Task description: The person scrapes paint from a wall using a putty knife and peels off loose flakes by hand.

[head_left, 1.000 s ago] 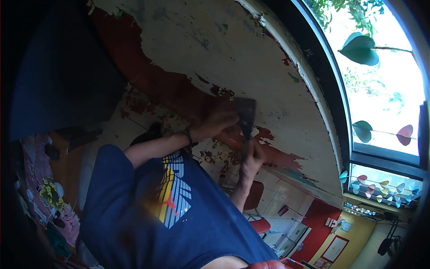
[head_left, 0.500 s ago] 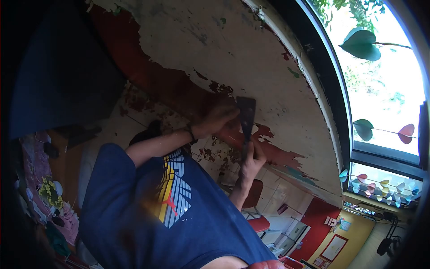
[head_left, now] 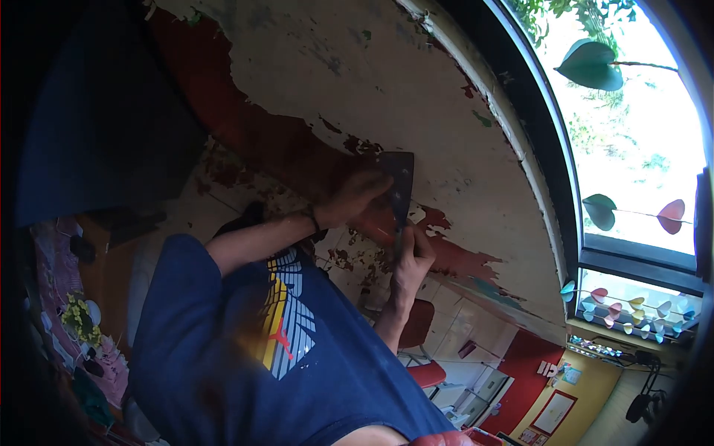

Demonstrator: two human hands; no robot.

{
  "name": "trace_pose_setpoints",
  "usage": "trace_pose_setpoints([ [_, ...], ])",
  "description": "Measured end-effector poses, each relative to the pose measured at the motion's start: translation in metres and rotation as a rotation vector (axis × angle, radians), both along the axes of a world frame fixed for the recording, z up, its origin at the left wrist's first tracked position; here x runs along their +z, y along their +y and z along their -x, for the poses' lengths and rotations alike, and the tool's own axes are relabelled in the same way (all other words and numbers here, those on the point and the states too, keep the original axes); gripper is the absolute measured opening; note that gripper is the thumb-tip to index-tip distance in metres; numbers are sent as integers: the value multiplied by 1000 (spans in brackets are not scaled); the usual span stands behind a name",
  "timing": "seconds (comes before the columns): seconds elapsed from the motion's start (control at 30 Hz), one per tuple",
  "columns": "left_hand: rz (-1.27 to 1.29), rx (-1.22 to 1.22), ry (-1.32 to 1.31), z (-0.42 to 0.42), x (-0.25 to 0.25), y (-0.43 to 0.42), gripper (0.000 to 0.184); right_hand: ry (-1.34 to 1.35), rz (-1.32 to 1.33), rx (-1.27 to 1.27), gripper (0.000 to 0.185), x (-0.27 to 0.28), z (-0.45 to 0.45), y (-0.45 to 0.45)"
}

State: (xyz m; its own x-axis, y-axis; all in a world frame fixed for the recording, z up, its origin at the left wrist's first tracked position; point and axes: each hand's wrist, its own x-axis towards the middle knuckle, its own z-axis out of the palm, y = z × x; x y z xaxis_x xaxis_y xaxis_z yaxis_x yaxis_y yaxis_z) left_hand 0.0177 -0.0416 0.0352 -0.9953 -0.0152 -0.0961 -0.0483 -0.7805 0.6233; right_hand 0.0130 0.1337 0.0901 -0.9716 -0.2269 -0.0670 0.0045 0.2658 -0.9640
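Observation:
A putty knife (head_left: pixel 400 178) with a wide dark blade lies against the wall where red paint borders the pale patch. My right hand (head_left: pixel 413 256) is closed round its handle, below the blade. With a dark band on its wrist, my left hand (head_left: pixel 358 196) has its fingers bent against the blade's left edge; shadow hides part of their grip. Ragged red paint (head_left: pixel 290 145) runs along the wall (head_left: pixel 416 97) beside both hands. Paint flakes (head_left: pixel 353 256) lie scattered on the floor below.
A window (head_left: pixel 632 141) with hanging paper hearts (head_left: pixel 591 65) is at the right. A red chair (head_left: pixel 416 327) stands behind my right forearm. Dark furniture (head_left: pixel 104 141) fills the upper left, and a cluttered cloth-covered surface (head_left: pixel 56 260) is at the lower left.
The putty knife and my right hand have shifted slightly left and up along the wall. My left hand has moved a little with them. The view has shifted slightly too.

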Motion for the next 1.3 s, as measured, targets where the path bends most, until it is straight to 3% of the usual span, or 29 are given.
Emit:
trace_pose_setpoints([
  [0.17, 109, 8, 30, 1, -10, 7, 34, -25, -32, -10, 23, 6, 2, 2],
  [0.23, -61, 16, -18, -1, -8, 4, 34, 12, -15, 0, 23, 8, -1, -4],
  [0.57, -23, -4, 20, 0, -4, 0, 35, 100, -37, 27, 24, 8, 1, -1],
  [0.73, 93, 29, 64, -1, -4, 2, 43, -10, 63, -27, 25, 21, -5, -9],
  [0.87, -42, 13, 76, -2, -9, -6, 41, 46, -14, 40, 25, 11, -3, -18],
  [1.07, 189, 115, 118, -1, 9, -15, 34, 34, 27, -7, 26, 30, -9, -5],
  [1.17, 181, 6, 142, 6, -2, -12, 34, 60, 18, -23, 26, 27, -10, -14],
  [1.23, -17, -37, 99, -3, 15, -19, 33, 63, 25, -7, 25, 25, -12, -18],
  [1.3, 20, -2, 112, 1, 11, -17, 34, 27, 72, -25, 25, 25, -12, -15],
])
